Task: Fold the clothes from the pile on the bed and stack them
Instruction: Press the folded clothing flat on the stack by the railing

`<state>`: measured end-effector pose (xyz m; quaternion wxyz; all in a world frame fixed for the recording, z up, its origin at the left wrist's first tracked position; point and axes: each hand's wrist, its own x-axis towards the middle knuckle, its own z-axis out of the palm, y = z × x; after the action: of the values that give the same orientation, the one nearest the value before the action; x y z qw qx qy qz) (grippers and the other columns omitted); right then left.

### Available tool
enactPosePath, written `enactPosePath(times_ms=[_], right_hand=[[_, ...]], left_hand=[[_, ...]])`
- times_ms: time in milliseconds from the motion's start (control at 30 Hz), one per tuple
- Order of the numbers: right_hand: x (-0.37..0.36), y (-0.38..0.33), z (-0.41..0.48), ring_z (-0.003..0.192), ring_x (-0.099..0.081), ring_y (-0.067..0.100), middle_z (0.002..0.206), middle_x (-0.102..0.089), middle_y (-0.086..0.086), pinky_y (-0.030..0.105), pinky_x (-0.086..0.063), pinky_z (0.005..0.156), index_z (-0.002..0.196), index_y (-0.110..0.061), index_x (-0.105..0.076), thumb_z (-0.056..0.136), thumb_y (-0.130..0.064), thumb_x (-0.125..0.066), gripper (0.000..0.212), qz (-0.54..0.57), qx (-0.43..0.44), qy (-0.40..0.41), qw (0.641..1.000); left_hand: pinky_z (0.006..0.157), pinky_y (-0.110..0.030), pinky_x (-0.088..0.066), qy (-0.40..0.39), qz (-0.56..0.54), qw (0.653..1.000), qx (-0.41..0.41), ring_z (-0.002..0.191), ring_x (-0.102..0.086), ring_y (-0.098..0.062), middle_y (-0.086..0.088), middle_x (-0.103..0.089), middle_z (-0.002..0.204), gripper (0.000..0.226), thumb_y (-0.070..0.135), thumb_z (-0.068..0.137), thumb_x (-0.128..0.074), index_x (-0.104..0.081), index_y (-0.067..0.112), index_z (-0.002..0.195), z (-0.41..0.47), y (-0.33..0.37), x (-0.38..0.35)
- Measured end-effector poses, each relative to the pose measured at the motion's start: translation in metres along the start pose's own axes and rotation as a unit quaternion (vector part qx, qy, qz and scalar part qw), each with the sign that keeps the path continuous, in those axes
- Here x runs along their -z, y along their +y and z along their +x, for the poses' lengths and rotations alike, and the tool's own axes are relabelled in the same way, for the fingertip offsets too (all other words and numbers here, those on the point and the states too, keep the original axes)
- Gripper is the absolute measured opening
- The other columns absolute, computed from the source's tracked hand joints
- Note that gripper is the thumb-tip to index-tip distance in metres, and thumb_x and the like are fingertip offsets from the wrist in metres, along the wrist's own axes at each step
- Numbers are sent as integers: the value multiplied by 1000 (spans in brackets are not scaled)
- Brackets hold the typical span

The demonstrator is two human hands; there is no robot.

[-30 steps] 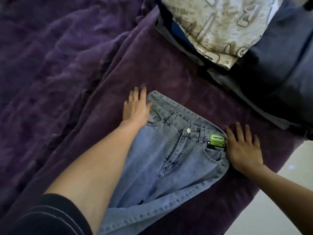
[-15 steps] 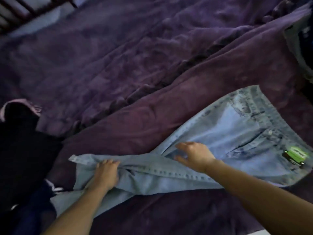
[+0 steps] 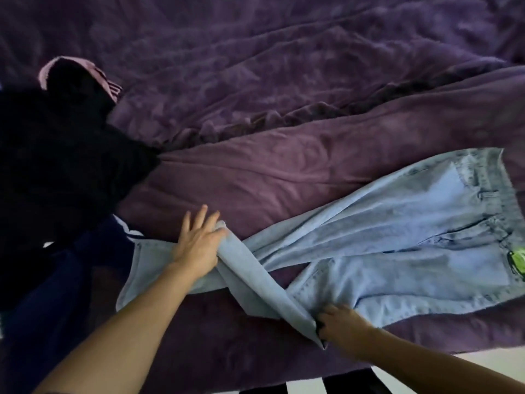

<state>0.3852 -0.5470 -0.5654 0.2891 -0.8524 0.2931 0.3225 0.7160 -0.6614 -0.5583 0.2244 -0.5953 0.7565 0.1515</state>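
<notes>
1. The jeans (image 3: 397, 223) are laid out on the purple bed (image 3: 284, 172). Their long axis runs from the waistband (image 3: 494, 189) at the right edge of the frame down toward the lower left.
2. The left hand (image 3: 197, 248) is at centre-left with its fingers stretched out. The thumb appears to pinch the end of the upper leg (image 3: 261, 277), so that grip looks light.
3. The right hand (image 3: 345, 327) is at lower centre, fingers curled and grasping the same leg at its near edge.
4. Between the two grips the leg rises as a twisted band, slanting from upper left to lower right across the other leg (image 3: 142, 268), which lies flat beneath it.
5. Here is what matters: the waistband lies to the right of both grips, and the right hand is the nearer one. The hem end sits with the left hand.
6. My read is that the twist must come out first. Then the leg can lie flat along the long axis before any fold toward the waistband.
7. The dark pile (image 3: 56, 172) waits at the left edge, well apart from the waistband.
</notes>
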Motion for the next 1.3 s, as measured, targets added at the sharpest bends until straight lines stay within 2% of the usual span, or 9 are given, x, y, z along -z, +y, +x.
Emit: enactPosePath(times_ms=[100, 267, 367, 467, 567, 700, 867, 1133, 1300], right_hand=[[17, -8, 19, 102, -65, 18, 104, -70, -8, 28, -53, 82, 99, -32, -72, 76, -42, -62, 26, 123, -92, -92, 984], [78, 17, 56, 104, -61, 28, 112, -65, 3, 38, -51, 72, 107, -19, -68, 86, -17, -59, 23, 162, -191, 270, 930], [106, 36, 87, 124, -45, 28, 131, -51, 4, 41, -51, 80, 131, -19, -55, 82, -16, -64, 50, 88, -206, 259, 940], [115, 53, 112, 127, -39, 26, 132, -50, 3, 42, -47, 90, 134, -22, -51, 83, -38, -69, 56, 75, -225, 203, 950], [112, 70, 119, 123, -43, 21, 125, -56, -3, 40, -46, 87, 121, -26, -62, 83, -47, -69, 44, 135, -225, 219, 940], [104, 97, 100, 118, -49, 22, 119, -60, -2, 39, -46, 88, 114, -28, -65, 82, -45, -69, 36, 159, -241, 198, 937], [130, 139, 70, 101, -62, 31, 101, -69, 5, 32, -36, 69, 91, -28, -67, 86, -42, -65, 14, 173, -291, 195, 921], [221, 181, 119, 91, -60, 42, 101, -64, 23, 39, -40, 70, 103, -15, -53, 96, -34, -51, 21, 155, -271, 304, 900], [196, 209, 172, 113, -47, 39, 120, -53, 21, 47, -42, 86, 115, -8, -54, 96, -26, -49, 27, 131, -299, 333, 885]], left_hand=[[106, -35, -27, -19, -26, 998, -46, 121, -47, -17, 6, -57, 121, 35, 23, 81, -60, -60, 25, 116, -17, 3, -11], [95, -32, -36, -101, -107, 988, -41, 112, -54, -20, 1, -61, 110, 20, 22, 80, -60, -62, 20, 100, -128, -2, -52], [87, -33, -41, -249, -141, 958, -22, 107, -57, -18, 7, -61, 113, 35, 44, 74, -59, -61, 26, 104, -174, -11, -72], [62, -27, -47, -77, -231, 968, 56, 73, -62, -12, 9, -62, 79, 46, 65, 77, -48, -65, 23, 83, -164, -24, -70], [71, -38, -50, 160, -176, 968, 78, 89, -58, -24, -3, -59, 97, 33, 45, 84, -61, -70, 17, 97, -110, -37, -62], [105, -40, -29, -37, -105, 992, 57, 129, -38, -23, 0, -49, 135, 34, 44, 86, -62, -62, 30, 117, -40, -42, -58], [62, -37, -46, 85, -336, 925, 157, 72, -61, -31, -6, -61, 68, 11, 25, 88, -63, -59, 16, 84, -26, -71, -26], [72, -42, -47, 118, -197, 948, 222, 88, -61, -41, -18, -66, 93, 14, 28, 89, -63, -67, 16, 94, 44, -131, 36], [85, -46, -44, 44, -82, 945, 312, 97, -59, -45, -27, -62, 106, 20, 18, 89, -56, -65, 14, 106, 88, -165, -5]])
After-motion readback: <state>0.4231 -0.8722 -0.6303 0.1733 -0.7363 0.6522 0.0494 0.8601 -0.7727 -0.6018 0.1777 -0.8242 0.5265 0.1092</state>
